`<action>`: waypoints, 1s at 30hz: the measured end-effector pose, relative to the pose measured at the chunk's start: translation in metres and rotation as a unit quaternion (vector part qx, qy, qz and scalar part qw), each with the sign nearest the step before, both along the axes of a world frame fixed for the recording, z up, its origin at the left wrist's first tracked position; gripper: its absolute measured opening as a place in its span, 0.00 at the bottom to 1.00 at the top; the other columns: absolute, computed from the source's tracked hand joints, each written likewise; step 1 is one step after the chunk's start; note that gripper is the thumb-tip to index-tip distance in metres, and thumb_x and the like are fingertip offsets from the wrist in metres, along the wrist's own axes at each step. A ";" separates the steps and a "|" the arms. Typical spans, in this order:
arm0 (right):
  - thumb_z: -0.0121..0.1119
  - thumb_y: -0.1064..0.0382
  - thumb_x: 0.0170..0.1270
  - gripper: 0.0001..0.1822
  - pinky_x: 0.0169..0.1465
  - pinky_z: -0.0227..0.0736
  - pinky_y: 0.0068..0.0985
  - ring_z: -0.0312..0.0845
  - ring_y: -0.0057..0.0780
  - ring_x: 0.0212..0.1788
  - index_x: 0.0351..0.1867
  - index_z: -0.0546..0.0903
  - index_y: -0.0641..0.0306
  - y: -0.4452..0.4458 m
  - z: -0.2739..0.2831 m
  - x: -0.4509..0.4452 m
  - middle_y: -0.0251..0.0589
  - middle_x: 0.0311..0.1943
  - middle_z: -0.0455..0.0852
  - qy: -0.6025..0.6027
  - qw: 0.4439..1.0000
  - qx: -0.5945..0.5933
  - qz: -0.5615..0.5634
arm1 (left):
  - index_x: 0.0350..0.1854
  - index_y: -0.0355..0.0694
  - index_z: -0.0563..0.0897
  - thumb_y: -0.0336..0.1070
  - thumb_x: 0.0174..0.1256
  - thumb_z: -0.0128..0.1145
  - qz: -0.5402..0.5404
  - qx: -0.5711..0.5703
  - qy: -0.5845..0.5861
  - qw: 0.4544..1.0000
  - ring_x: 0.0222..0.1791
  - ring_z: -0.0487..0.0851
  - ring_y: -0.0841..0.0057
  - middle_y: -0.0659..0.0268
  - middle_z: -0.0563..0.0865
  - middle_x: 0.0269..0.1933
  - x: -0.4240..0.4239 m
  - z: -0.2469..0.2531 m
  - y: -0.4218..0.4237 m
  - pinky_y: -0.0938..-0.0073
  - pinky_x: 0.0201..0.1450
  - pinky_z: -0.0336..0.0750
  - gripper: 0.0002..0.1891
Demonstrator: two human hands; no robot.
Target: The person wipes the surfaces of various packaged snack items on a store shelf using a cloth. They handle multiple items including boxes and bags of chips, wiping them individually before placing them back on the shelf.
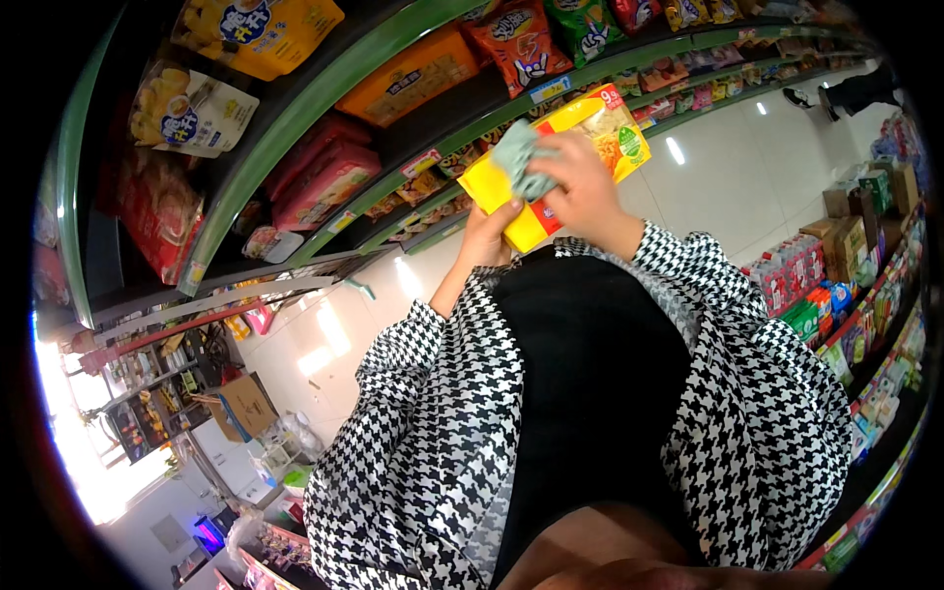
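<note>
A yellow and red snack box is held out in front of my chest, tilted up to the right. The fingers and thumb of my left hand grip its lower left edge. A crumpled grey-green cloth lies against the face of the box, bunched under the fingers of my right hand. That hand is slightly blurred and covers the middle of the box. Just beyond the box runs a dark store shelf with a green front edge.
Bagged snacks and an orange packet stand on the shelves ahead. Cartons and bottle packs line the right side. A person's legs show at the far right. An opened cardboard box sits at lower left on the tiled floor.
</note>
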State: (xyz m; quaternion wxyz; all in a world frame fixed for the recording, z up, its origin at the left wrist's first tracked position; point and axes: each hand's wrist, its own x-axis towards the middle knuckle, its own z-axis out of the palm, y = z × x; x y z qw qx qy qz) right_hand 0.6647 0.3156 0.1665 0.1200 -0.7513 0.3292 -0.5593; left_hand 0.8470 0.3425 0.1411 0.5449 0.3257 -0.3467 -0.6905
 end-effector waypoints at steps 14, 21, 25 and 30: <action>0.60 0.76 0.44 0.16 0.58 0.71 0.41 0.76 0.49 0.55 0.37 0.85 0.57 0.012 0.048 0.003 0.41 0.51 0.83 0.063 0.984 -0.062 0.153 | 0.59 0.38 0.75 0.29 0.46 0.73 0.046 -0.280 -0.475 0.833 0.55 0.81 0.67 0.60 0.81 0.55 -0.004 0.045 0.011 0.69 0.59 0.74 0.33; 0.59 0.76 0.46 0.19 0.57 0.74 0.37 0.78 0.45 0.55 0.41 0.87 0.57 -0.016 0.018 -0.047 0.42 0.51 0.83 0.084 0.996 -0.030 0.027 | 0.58 0.35 0.76 0.31 0.46 0.76 0.074 -0.233 -0.463 0.852 0.53 0.82 0.69 0.58 0.82 0.53 0.010 0.029 0.023 0.70 0.58 0.74 0.33; 0.57 0.77 0.51 0.19 0.56 0.75 0.35 0.78 0.44 0.55 0.45 0.87 0.61 -0.023 -0.004 -0.086 0.46 0.53 0.83 0.071 0.993 0.022 -0.095 | 0.57 0.38 0.76 0.32 0.42 0.78 0.070 -0.387 -0.536 0.747 0.56 0.83 0.62 0.57 0.84 0.54 0.020 0.038 0.025 0.66 0.60 0.74 0.35; 0.54 0.77 0.55 0.19 0.57 0.75 0.34 0.78 0.45 0.56 0.48 0.85 0.64 -0.023 -0.014 -0.109 0.49 0.54 0.82 0.035 0.986 0.098 -0.129 | 0.56 0.43 0.80 0.39 0.42 0.78 0.024 -0.511 -0.581 0.633 0.56 0.82 0.55 0.58 0.83 0.54 0.016 0.062 0.018 0.56 0.59 0.76 0.33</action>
